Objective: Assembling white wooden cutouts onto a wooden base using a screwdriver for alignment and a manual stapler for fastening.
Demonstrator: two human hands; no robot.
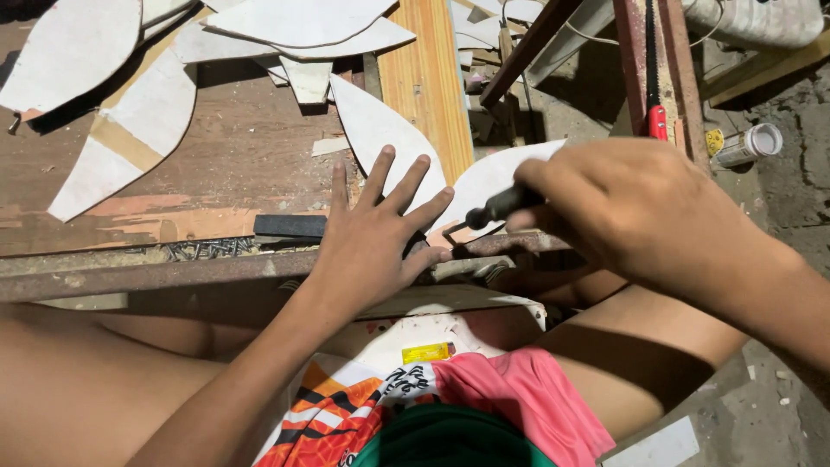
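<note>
My left hand (376, 233) lies flat with fingers spread, pressing down on a white curved cut board piece (373, 130) at the edge of the wooden workbench (251, 147). My right hand (631, 203) is closed around the black handle of a small tool (497, 206), whose tip points down-left toward the board edge beside my left fingers. A second white curved piece (497, 173) lies under the tool. The tool's working end is partly hidden by my left fingers.
Several white leaf-shaped cut-outs (130, 130) lie scattered over the bench. A rusty metal rail (173, 272) runs along the bench's front edge. A hand saw with a red handle (657, 112) and a small white can (748, 145) sit at the right. A yellow lighter (428, 352) rests near my lap.
</note>
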